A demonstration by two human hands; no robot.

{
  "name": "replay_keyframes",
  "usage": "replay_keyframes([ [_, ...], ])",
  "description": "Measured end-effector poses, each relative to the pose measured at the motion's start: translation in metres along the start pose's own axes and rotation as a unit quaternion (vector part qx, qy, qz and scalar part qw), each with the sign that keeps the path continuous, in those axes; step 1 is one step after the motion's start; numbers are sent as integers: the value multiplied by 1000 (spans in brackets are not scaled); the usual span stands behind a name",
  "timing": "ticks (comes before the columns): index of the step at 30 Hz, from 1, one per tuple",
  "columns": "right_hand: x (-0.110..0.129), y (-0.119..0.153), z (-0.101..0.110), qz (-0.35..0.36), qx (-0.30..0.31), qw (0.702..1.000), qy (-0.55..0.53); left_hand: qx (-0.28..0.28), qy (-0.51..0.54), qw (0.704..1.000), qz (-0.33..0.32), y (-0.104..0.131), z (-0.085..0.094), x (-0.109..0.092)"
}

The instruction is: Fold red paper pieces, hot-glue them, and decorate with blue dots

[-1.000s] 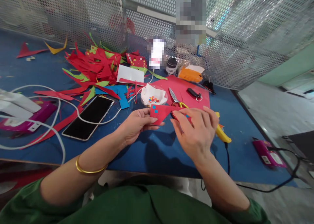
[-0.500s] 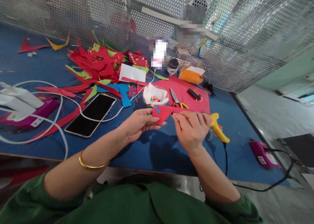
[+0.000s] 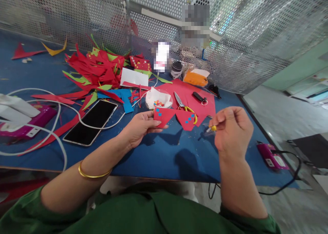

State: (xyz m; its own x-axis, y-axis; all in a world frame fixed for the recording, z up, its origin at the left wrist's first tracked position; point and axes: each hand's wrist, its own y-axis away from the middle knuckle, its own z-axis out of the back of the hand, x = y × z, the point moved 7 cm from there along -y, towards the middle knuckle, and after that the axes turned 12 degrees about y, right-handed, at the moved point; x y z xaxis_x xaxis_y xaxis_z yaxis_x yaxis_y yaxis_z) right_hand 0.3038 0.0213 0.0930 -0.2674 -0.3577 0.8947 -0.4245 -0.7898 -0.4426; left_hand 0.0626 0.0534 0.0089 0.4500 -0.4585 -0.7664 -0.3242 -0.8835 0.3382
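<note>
Across the blue table [image 3: 159,158], from the left, I see a purple power strip [image 3: 42,117], a dark phone [image 3: 87,131] with a white cord [image 3: 99,128] over it, and behind it a heap of red and green paper scraps [image 3: 102,68]. My left hand [image 3: 142,128] pinches the left end of a red cutout [image 3: 165,117] with blue squares, held out above the table. Beyond it sit a bowl [image 3: 150,102] of coloured bits and scissors [image 3: 178,99]. Farther right, my right hand [image 3: 232,131] is curled before a yellow glue gun [image 3: 213,128], mostly hidden; from here I cannot tell whether its fingers grip it. Past that lies a purple box [image 3: 273,156] with a black cord [image 3: 290,153].
</note>
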Motion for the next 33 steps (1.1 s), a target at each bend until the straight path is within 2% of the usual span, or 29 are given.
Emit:
replay_keyframes([
  [3,1,-10,23,-3,-61,998,-18,-6,-4,1000,2,0,1,0],
  [7,7,-18,58,44,-171,984,-10,-12,-5,1000,-1,-1,2,-1],
  [10,15,-21,83,93,-270,958,19,-14,-7,1000,-2,-2,2,-1],
  [12,20,-21,99,133,-343,929,50,-13,-10,1000,-3,-2,3,0],
  [13,22,-21,104,151,-366,915,83,-12,-12,1000,-3,-2,3,0],
  [14,25,-24,104,167,-361,907,139,-10,-15,1000,-5,-2,3,0],
  [15,27,-30,98,174,-312,908,220,-8,-19,1000,-7,-2,3,0],
  [16,25,-37,85,175,-234,908,299,-6,-22,1000,-11,-2,2,0],
  [18,13,-45,49,154,-27,901,405,2,-30,999,-20,-1,1,-2],
  [21,5,-33,-3,129,167,906,367,24,-49,998,-18,1,-4,-2],
  [22,5,-26,-21,126,222,898,358,33,-57,998,-12,1,-5,-1],
  [25,3,-8,-64,111,319,876,345,61,-70,996,4,2,-9,3],
  [27,-2,1,-83,94,371,856,348,68,-72,995,9,1,-9,5],
  [29,-9,5,-93,74,400,843,353,67,-73,995,11,1,-7,6],
  [33,-20,3,-96,20,404,848,343,54,-67,996,23,0,-3,8],
])
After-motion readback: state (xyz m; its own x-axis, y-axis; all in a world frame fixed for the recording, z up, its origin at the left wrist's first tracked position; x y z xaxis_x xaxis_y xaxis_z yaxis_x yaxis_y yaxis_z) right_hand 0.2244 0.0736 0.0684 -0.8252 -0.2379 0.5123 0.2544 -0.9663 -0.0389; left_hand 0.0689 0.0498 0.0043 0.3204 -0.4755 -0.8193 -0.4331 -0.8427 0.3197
